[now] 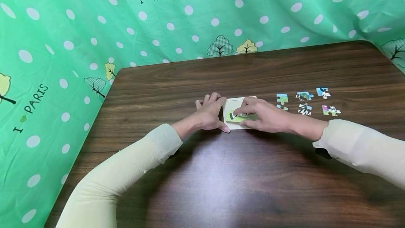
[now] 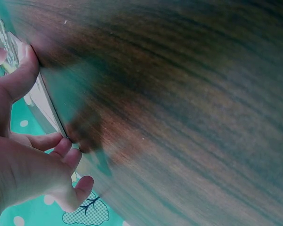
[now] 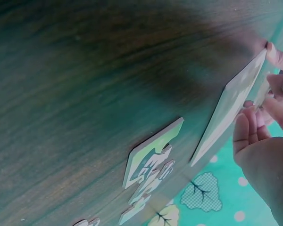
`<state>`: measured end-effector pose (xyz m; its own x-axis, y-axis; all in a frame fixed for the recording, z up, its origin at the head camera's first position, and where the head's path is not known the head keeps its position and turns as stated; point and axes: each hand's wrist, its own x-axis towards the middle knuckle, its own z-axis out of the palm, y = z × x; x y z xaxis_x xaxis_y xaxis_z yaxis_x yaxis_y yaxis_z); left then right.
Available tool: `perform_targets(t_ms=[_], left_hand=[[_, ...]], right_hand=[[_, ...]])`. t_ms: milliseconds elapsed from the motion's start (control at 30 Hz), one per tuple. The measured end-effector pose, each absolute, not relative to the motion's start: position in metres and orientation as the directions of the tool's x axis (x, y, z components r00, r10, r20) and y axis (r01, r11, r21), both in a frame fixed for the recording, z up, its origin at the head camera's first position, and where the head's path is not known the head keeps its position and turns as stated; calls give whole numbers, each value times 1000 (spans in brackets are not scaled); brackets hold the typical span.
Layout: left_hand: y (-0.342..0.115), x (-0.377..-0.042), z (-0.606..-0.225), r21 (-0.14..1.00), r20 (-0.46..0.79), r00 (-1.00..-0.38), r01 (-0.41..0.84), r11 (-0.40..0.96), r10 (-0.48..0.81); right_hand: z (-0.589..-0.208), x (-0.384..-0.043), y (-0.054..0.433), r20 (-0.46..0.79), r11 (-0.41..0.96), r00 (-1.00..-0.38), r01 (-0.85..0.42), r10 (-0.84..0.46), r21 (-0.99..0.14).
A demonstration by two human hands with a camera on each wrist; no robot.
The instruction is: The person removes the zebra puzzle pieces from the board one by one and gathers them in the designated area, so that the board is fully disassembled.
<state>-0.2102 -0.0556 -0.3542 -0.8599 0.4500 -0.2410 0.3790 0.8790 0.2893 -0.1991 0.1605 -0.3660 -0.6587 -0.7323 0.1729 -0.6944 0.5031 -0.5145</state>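
A flat white puzzle tray (image 1: 235, 104) lies on the table. My left hand (image 1: 209, 116) holds its left side, the thumb at the near corner and the index finger at the far corner, as the left wrist view also shows. Over the tray, my right hand (image 1: 267, 116) pinches a green puzzle piece (image 1: 243, 115) with a black-and-white picture, low in the tray's near part. The fingers hide much of that piece. In the right wrist view the piece shows as a thin pale edge (image 3: 262, 92) between thumb and fingers.
Several loose jigsaw pieces (image 1: 304, 96) lie in two rows right of the tray, beside the right forearm; one (image 1: 281, 107) is partly hidden by the hand. A green dotted curtain (image 1: 177, 20) hangs behind the dark wooden table (image 1: 158, 80).
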Motion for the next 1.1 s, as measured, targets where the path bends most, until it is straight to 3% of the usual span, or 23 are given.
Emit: perform_targets(t_ms=[367,733,1100], left_hand=[[-55,-210,-356,285,-234,-864,378,881,446],[-55,-211,-358,282,-228,-865,380,881,446],[-57,-211,-357,285,-229,-863,383,879,450]], right_hand=[[-369,-195,159,93,547,-670,-670,-736,-502],[-371,-196,157,109,565,-687,-667,-718,-485],[-372,-197,159,118,519,-622,-730,-774,-445]])
